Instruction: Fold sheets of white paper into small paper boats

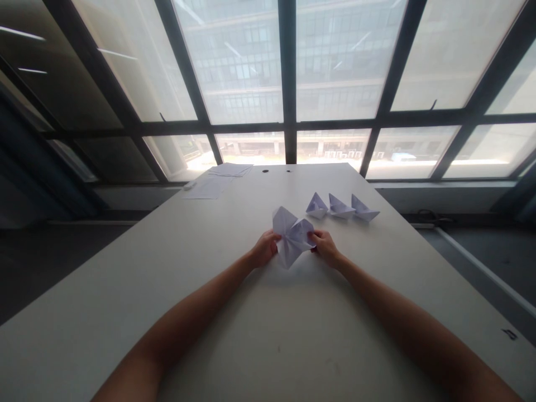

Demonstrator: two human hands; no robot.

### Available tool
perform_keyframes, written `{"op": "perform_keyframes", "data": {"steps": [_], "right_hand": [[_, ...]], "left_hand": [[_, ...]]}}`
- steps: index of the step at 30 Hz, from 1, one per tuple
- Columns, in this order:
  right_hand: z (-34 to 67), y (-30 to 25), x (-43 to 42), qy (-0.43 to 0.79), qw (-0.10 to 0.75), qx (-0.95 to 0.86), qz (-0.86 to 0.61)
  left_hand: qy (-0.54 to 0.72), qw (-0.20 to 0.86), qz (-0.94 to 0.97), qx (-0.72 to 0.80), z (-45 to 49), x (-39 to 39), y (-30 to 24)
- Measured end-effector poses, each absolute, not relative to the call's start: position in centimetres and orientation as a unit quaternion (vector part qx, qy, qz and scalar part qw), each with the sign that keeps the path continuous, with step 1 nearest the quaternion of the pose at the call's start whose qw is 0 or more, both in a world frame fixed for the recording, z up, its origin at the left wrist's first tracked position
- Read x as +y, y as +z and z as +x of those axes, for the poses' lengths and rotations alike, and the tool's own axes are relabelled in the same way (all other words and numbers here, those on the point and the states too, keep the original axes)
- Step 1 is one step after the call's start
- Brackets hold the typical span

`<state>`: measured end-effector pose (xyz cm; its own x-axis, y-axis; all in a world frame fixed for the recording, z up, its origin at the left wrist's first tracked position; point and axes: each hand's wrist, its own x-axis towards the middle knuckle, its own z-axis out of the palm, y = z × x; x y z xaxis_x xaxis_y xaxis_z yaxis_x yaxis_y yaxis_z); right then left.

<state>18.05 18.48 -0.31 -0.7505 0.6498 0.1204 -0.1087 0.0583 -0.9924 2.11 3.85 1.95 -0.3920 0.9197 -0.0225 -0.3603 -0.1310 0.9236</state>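
Note:
A partly folded sheet of white paper (288, 237) is held up over the table between both hands, its creased flaps spread out like petals. My left hand (265, 248) pinches its left edge, thumb on the near face. On the opposite edge, my right hand (325, 245) grips the paper the same way. Just beyond and to the right stand three folded paper boats in a row: the left boat (317, 206), the middle boat (340, 207) and the right boat (364, 209).
The long white table (201, 329) runs toward large dark-framed windows (288, 84). Loose paper sheets (209, 184) lie at its far left, with a small white object (190, 185) beside them. Two dark holes show near the far edge. A small dark mark (510, 334) is at the right edge.

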Motion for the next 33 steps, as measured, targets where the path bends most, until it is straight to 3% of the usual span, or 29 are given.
{"op": "perform_keyframes", "data": {"steps": [4, 9, 11, 19, 26, 33], "right_hand": [[18.0, -0.2, 18.4, 0.632, 0.259, -0.699, -0.21], [18.3, 0.4, 17.7, 0.424, 0.498, -0.727, -0.211], [18.5, 0.8, 17.3, 0.362, 0.532, -0.744, -0.18], [18.7, 0.8, 17.0, 0.369, 0.473, -0.786, -0.15], [18.4, 0.4, 18.4, 0.445, 0.432, -0.765, -0.171], [18.0, 0.0, 18.5, 0.481, 0.461, -0.724, -0.178]], "left_hand": [[0.686, 0.465, 0.265, 0.492, 2.3, 3.7, 1.9], [0.653, 0.437, 0.26, 0.56, 2.6, 3.6, 2.2], [0.653, 0.431, 0.262, 0.566, 2.7, 3.6, 2.4], [0.643, 0.404, 0.285, 0.585, 2.9, 3.7, 1.9], [0.581, 0.307, 0.387, 0.647, 2.5, 3.4, 1.8], [0.555, 0.29, 0.411, 0.663, 2.5, 3.2, 1.9]]}}
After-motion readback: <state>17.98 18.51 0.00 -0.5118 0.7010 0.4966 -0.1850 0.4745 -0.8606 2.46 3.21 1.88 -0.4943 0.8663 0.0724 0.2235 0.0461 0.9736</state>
